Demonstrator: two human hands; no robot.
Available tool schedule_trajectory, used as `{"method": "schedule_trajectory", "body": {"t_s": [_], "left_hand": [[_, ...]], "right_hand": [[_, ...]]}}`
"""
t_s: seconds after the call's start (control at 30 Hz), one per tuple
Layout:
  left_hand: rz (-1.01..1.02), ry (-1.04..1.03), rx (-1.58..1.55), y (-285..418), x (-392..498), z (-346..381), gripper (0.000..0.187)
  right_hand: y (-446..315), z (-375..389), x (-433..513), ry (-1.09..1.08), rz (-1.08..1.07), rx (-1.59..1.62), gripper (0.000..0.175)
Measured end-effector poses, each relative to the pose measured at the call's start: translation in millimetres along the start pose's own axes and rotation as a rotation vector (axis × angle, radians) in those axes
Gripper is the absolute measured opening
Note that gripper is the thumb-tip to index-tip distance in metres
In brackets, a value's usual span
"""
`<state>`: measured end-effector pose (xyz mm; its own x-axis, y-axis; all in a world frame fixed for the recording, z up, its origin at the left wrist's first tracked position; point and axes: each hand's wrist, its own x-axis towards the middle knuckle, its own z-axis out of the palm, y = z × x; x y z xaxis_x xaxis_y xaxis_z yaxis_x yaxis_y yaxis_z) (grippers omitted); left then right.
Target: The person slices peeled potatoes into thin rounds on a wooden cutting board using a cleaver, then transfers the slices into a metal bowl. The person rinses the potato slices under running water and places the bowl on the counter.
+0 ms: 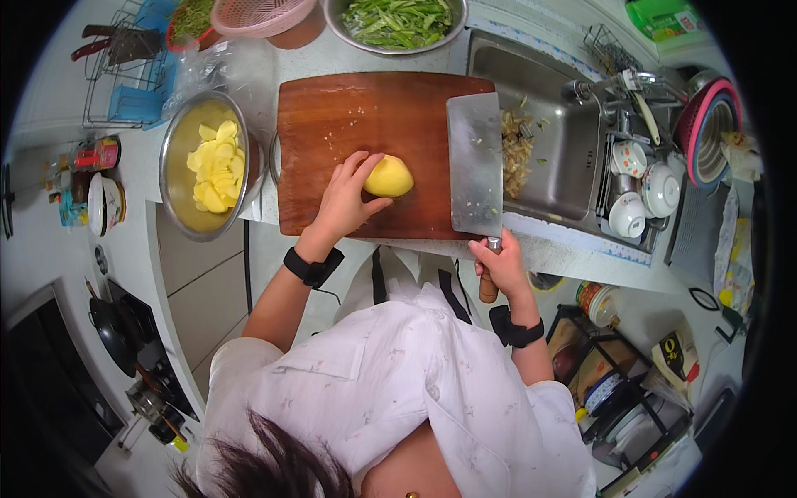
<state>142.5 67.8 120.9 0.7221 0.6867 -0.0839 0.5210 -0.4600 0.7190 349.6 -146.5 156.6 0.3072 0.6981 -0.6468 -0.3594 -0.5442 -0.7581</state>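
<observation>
On the wooden cutting board (348, 131), my left hand (352, 193) has its fingers and thumb on a peeled potato (391, 177). With my right hand (501, 261) I grip the wooden handle of a cleaver (476, 162). Its broad metal blade lies over the right end of the board, by the sink's edge, apart from the potato. Small pale bits cling to the blade and the board. Left of the board, a metal bowl (177, 202) holds potato slices (218, 165).
A metal bowl (461, 37) of cut green vegetables and a pink basket (264, 18) stand behind the board. The sink (570, 155) at right holds peelings (515, 155); bowls (627, 215) sit at its far side. Knives (131, 46) hang in a rack at upper left.
</observation>
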Motion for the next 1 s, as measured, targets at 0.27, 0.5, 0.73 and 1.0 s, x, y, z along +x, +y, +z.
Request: {"method": "schedule_trajectory", "body": {"t_s": [0.27,0.5,0.73,1.0], "left_hand": [[0.090,0.203,-0.247,-9,2,11,0.053],[0.271,0.647,0.424,36,4,-61,0.051],[0.217,0.027,0.566,26,39,-82,0.017],[0.235,0.030,0.530,10,37,-78,0.019]], "right_hand": [[-28,-14,2,0.056,-0.513,-0.896,0.028],[-96,-11,21,-0.146,-0.696,-1.250,0.022],[-112,15,44,-0.257,-0.786,-1.340,0.021],[-111,16,55,-0.314,-0.745,-1.343,0.022]]}}
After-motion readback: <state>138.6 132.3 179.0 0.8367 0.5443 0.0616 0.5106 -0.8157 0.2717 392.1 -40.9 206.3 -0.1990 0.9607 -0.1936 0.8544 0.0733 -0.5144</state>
